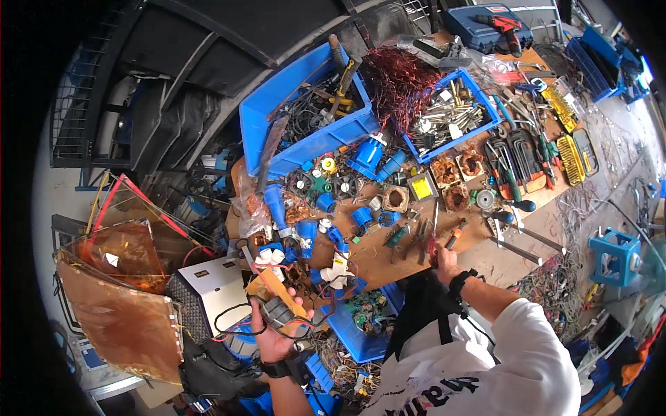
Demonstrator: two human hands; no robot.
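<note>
My left hand (270,329) holds a tan-and-grey block with a dark rounded body (276,310), trailing black and red wires, below a cluster of white plastic fittings (270,258). My right hand (445,267) is closed on a red-handled tool (433,249) at the front of the wooden table (472,225); its exact kind is unclear. Beside it lie an orange-and-black handled tool (454,234), pliers (416,246) and a long slim shaft. Blue plastic housings (305,239) and rusty square parts (456,197) lie around the hands.
Blue bins (312,139) (451,114) hold tools, wires and metal pieces. Hex keys (524,159) and a drill case (485,28) lie rightward. A lower blue bin (354,336) holds circuit boards. Brown panels (118,326) lean at left; a blue stool (614,256) stands at right.
</note>
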